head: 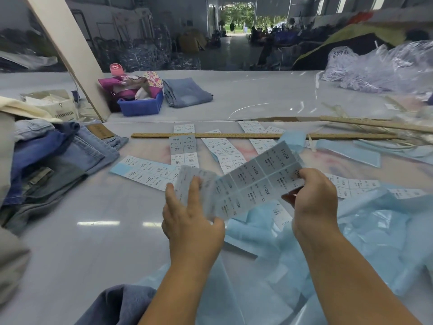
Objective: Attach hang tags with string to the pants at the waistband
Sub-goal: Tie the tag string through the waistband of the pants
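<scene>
Both my hands hold one strip of printed size labels (253, 181) above the table. My left hand (189, 214) grips its folded left end, fingers behind and thumb in front. My right hand (311, 193) pinches the strip's right end. More label sheets (182, 148) lie flat on the table beyond. A pile of denim pants (70, 151) sits at the left. Another dark blue pair (121, 303) lies at the near edge under my left forearm. No string is visible.
A long wooden ruler (257, 136) lies across the table behind the labels. Light blue backing paper (375, 242) is heaped at the right. A blue bin (140, 106) and folded jeans (187, 92) stand at the back, clear plastic bags (379, 69) at the far right.
</scene>
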A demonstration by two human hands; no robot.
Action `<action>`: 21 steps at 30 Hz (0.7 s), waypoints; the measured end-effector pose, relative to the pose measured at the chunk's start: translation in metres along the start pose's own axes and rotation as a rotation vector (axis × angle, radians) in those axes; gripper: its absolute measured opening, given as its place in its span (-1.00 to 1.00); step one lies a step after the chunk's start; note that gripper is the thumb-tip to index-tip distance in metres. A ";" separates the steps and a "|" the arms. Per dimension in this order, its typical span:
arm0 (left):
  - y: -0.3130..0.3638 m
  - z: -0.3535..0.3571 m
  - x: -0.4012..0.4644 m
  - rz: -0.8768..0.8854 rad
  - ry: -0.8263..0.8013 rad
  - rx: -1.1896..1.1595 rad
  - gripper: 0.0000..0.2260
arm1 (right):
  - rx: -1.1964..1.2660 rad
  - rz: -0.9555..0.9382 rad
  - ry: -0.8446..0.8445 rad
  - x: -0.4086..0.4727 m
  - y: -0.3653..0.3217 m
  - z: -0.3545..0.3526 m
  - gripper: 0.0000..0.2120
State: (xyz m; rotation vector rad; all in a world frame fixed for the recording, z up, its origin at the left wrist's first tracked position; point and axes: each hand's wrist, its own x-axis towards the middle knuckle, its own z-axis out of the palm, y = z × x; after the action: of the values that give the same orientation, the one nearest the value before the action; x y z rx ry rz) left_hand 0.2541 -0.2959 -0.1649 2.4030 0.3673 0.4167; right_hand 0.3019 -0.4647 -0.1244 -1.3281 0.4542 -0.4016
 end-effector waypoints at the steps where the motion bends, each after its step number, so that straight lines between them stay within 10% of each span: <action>1: -0.001 0.000 0.001 0.002 -0.043 -0.051 -0.22 | 0.016 -0.006 -0.009 -0.002 -0.001 0.000 -0.80; 8: 0.005 0.000 -0.002 0.161 0.196 -0.207 -0.81 | -0.033 -0.030 -0.026 -0.004 0.002 0.001 -0.91; 13: 0.019 0.006 -0.013 0.241 0.190 -0.299 -0.78 | -0.308 -0.039 -0.370 -0.028 0.009 0.018 0.01; 17: 0.026 0.009 -0.021 0.331 0.113 -0.380 -0.74 | -0.532 0.072 -0.664 -0.049 0.014 0.029 0.36; 21: 0.035 0.011 -0.029 0.547 0.019 -0.263 -0.71 | -0.351 0.110 -0.797 -0.053 0.012 0.026 0.04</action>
State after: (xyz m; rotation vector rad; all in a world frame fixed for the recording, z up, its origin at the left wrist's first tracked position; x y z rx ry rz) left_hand 0.2375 -0.3380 -0.1557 2.2123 -0.3326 0.6809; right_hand 0.2711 -0.4125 -0.1266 -1.6632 -0.0814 0.3233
